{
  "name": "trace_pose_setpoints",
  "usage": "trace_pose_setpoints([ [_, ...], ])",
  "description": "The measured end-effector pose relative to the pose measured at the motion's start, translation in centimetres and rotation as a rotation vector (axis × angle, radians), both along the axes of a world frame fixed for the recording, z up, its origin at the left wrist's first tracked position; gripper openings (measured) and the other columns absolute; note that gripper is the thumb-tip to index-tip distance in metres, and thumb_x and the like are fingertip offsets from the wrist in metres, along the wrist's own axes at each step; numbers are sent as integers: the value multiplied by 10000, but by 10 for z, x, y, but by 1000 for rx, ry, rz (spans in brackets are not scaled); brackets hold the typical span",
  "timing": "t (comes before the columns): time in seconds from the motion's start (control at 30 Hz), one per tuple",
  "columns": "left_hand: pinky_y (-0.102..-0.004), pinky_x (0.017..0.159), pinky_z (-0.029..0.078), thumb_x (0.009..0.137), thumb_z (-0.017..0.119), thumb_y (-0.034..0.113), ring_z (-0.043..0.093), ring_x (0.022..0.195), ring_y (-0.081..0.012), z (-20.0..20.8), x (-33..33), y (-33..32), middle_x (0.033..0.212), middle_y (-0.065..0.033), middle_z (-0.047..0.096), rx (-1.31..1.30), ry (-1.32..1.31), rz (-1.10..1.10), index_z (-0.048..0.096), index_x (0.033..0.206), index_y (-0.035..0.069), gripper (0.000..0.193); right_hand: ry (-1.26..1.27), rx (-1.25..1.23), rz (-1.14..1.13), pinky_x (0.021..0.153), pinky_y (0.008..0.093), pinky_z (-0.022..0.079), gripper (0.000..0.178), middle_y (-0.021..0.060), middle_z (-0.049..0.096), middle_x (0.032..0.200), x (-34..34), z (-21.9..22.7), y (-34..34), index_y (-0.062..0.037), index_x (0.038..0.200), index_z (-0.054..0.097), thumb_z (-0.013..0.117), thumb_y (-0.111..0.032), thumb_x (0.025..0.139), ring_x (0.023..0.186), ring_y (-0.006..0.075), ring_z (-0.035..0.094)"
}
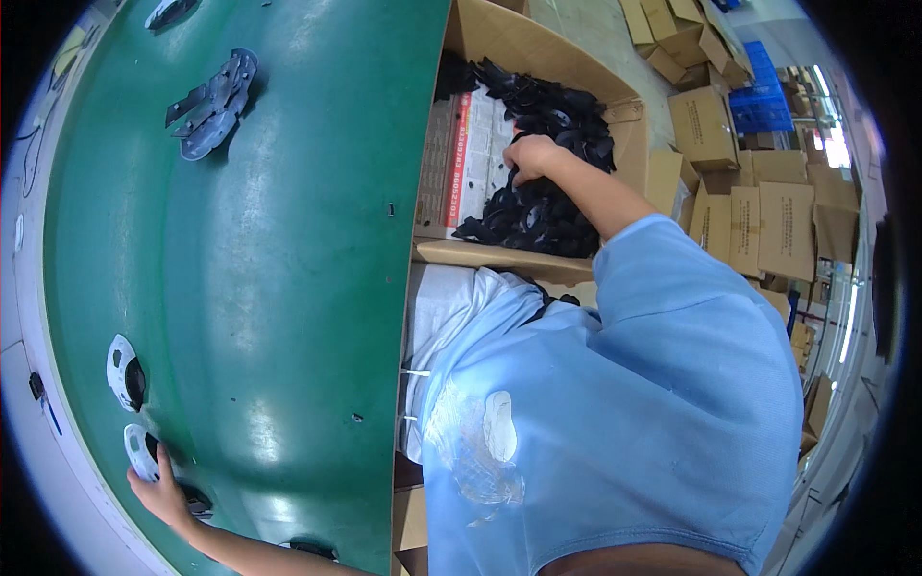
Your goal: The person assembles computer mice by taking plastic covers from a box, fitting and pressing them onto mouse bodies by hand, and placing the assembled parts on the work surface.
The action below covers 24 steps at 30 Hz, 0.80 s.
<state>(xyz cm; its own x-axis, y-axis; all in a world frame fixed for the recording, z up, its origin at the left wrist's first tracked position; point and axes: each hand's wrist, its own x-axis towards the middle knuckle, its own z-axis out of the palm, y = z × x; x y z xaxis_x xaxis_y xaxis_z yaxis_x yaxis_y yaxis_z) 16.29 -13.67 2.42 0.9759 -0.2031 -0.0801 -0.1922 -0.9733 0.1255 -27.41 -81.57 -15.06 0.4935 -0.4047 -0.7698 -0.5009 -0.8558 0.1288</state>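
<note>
My left hand (165, 492) is at the lower left of the green table, its fingers closed around a white plastic shell (141, 451) with an oval hole and a black inner part. A second white and black shell (121, 370) lies just beyond it. Over on the right, my right hand (533, 156) reaches into an open cardboard box (519, 252) of loose black plastic pieces (543, 216). Its fingers are curled down at a black piece (516, 177), which they partly hide.
Several grey curved plastic parts (219, 104) lie farther up the green table (307, 240), with another shell (171, 12) at the far edge. Dark pieces (313, 549) sit by my left forearm. Cardboard boxes (759, 226) and a blue crate (762, 91) stand at the right.
</note>
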Motion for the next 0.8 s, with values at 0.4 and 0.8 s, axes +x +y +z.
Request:
trace_pose_setpoints([
  [0.4,-400,756,494,814,831,288,601,867,-344,-6,-107,-59,996,-215,631,-241,-321,-181,590,895,-30,408,-216,18,247,773,480,538,189,195,703,907,-32,-5,-11,-61,850,719,685,-240,798,877,394,668],
  [0.8,-402,812,575,971,642,313,681,1062,-376,-22,-157,-90,1360,-231,578,-1637,485,155,359,1452,31,625,-1317,334,-542,497,187,309,278,-66,546,809,93,156,47,-113,1303,570,499,-250,1072,573,16,400],
])
